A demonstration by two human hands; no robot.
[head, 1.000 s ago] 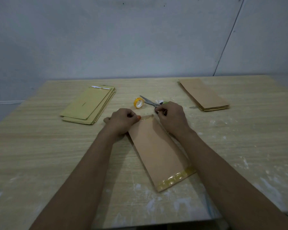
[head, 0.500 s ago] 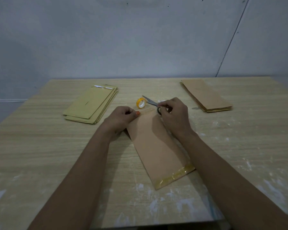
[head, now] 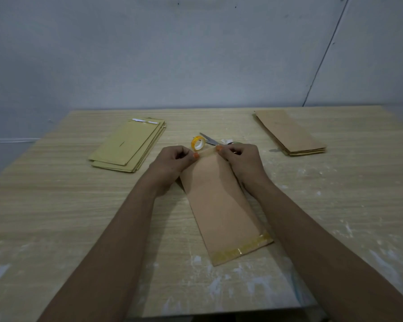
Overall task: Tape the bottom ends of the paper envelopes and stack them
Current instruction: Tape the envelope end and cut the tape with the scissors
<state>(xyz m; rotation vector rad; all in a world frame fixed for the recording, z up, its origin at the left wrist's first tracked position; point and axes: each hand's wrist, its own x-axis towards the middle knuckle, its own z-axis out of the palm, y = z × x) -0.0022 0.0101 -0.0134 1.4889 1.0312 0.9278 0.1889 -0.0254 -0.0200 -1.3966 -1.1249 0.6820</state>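
From my feed: left hand [head: 172, 159] and right hand [head: 239, 159] are both up at the far end of the brown envelope [head: 221, 201]. Each one pinches an end of a short tape strip [head: 207, 153], thumb and fingers closed on it. The strip runs between the two hands across the envelope's far edge. I can't tell if it's pressed down onto the paper or held just above it.

The envelope lies flat on the wooden table [head: 56, 205], centre of view, long axis running away from me and skewed a bit, near end swung to the right. I see a glossy yellowish tape band [head: 241, 248] across its near end, edge to edge. Both forearms come in from the bottom of frame, one on either side of the envelope; the right one covers part of its right edge.

Just beyond the hands: a tape roll [head: 197, 142] with a yellow core, standing on edge. Scissors [head: 211, 140] lie beside it to the right, blades pointing left and away; the handles are mostly hidden behind the right hand.

Far left of the table: stack of yellow-green envelopes [head: 128, 145], slightly fanned, white strip showing at the far end of the top one. Far right: neater stack of brown envelopes [head: 289, 132].

Table has white smears and specks, mostly on the near and right side. Plain grey wall [head: 196, 54] behind.
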